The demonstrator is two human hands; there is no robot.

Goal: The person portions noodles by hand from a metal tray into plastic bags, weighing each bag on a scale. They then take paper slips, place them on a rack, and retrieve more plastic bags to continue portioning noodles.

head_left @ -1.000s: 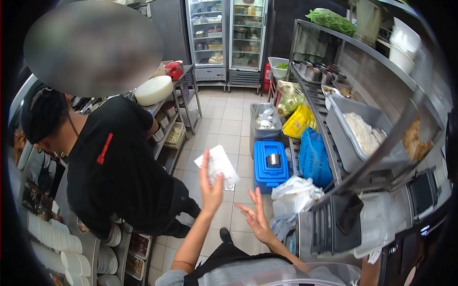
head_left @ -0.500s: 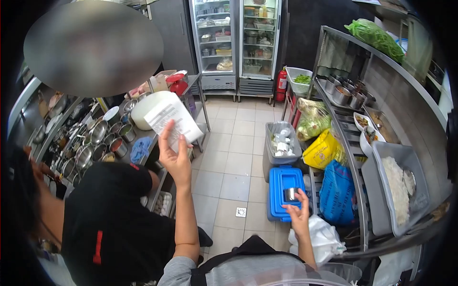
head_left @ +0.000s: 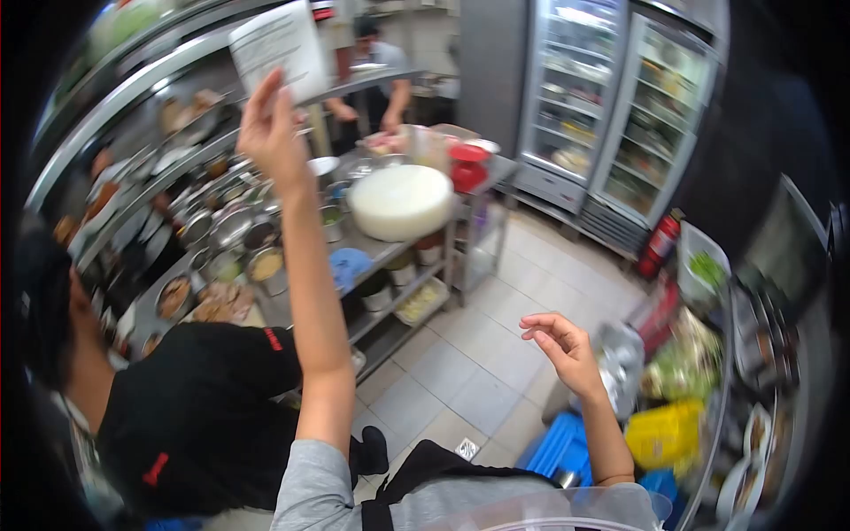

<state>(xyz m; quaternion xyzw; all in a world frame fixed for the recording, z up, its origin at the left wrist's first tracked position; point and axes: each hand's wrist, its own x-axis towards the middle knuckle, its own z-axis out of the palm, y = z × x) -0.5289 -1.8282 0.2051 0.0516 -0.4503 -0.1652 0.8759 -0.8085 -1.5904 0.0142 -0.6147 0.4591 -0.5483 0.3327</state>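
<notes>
My left hand (head_left: 273, 133), raised high at the upper left, pinches a white printed paper slip (head_left: 282, 51) by its lower edge. The print is too blurred to read. The slip is beside a metal shelf rail above the counter. My right hand (head_left: 567, 350) is over the tiled floor at the right, its fingers loosely bent and apart, with nothing in them. Below its forearm is a blue lidded box (head_left: 560, 442) with a small metal cup (head_left: 567, 478) on it, partly out of view.
A co-worker in black (head_left: 204, 416) bends over the counter at my left. Pots, bowls and a round white block (head_left: 401, 202) fill the counter. Another person (head_left: 376, 80) stands behind it. Glass-door fridges (head_left: 575, 97), a fire extinguisher (head_left: 660, 243) and a yellow bag (head_left: 664, 438) are further right.
My view has swung left. My left hand has lifted the paper slip up toward the shelf rail. My right hand has moved away from above the blue box and metal cup.
</notes>
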